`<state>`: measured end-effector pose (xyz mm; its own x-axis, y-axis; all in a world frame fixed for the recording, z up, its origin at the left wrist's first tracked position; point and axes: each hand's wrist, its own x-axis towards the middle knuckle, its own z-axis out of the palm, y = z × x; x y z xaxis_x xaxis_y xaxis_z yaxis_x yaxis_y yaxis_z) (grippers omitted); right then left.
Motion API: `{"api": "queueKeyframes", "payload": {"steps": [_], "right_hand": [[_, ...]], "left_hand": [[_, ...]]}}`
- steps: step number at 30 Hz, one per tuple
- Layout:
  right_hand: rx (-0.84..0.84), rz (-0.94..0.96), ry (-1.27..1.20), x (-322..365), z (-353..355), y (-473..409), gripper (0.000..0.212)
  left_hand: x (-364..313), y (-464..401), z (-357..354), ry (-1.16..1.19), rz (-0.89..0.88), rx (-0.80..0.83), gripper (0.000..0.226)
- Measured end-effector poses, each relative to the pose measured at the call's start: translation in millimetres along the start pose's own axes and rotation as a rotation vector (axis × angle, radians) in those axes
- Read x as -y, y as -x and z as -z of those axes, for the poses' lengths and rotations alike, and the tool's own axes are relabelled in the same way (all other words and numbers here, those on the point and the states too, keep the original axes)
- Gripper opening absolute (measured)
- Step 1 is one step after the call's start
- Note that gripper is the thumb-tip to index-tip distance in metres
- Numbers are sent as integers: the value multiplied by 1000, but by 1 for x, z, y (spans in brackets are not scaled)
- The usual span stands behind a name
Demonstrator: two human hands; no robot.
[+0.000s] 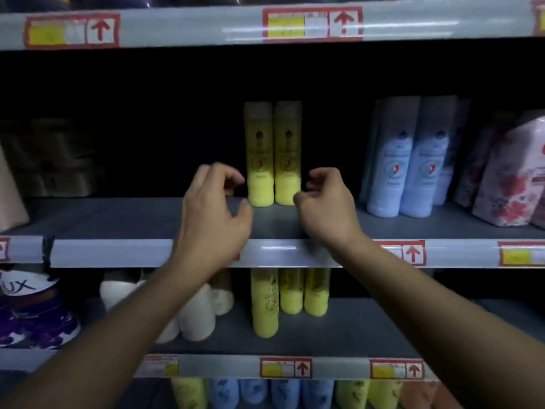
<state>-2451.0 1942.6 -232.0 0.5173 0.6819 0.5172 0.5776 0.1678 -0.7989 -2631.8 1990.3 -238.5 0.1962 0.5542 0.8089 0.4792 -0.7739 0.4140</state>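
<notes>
Two yellow bottles [272,154] stand upright side by side, cap down, set back on the middle shelf [118,216]. My left hand [213,214] hovers just left of them with fingers loosely curled and holds nothing. My right hand [324,208] hovers just right of them, fingers also loosely curled and empty. Neither hand touches a bottle. Both forearms reach up from the lower corners of the view.
Pale blue bottles [407,160] and floral pink pouches [507,175] stand at the right of the same shelf; brownish packs [50,157] sit in the dark at the left. Below are more yellow bottles [289,296], white bottles [194,314] and a purple pack [32,317]. Price strips edge each shelf.
</notes>
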Motion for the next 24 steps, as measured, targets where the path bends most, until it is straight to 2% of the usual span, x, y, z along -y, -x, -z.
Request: {"api": "queueKeyframes", "payload": {"steps": [5, 8, 11, 15, 21, 24], "right_hand": [[80, -48, 168, -11, -25, -52, 55], [137, -116, 241, -19, -42, -70, 56], [180, -151, 242, -28, -52, -80, 65], [123, -194, 214, -37, -55, -89, 72], [91, -156, 239, -36, -46, -83, 68], [111, -128, 251, -31, -37, -73, 64]], "left_hand": [[18, -67, -54, -19, 269, 206, 56], [22, -81, -81, -7, 409, 288, 57], [37, -82, -100, 65, 434, 242, 57], [56, -86, -102, 126, 463, 162, 52], [50, -78, -88, 173, 457, 147, 63], [46, -76, -79, 146, 443, 159, 58]]}}
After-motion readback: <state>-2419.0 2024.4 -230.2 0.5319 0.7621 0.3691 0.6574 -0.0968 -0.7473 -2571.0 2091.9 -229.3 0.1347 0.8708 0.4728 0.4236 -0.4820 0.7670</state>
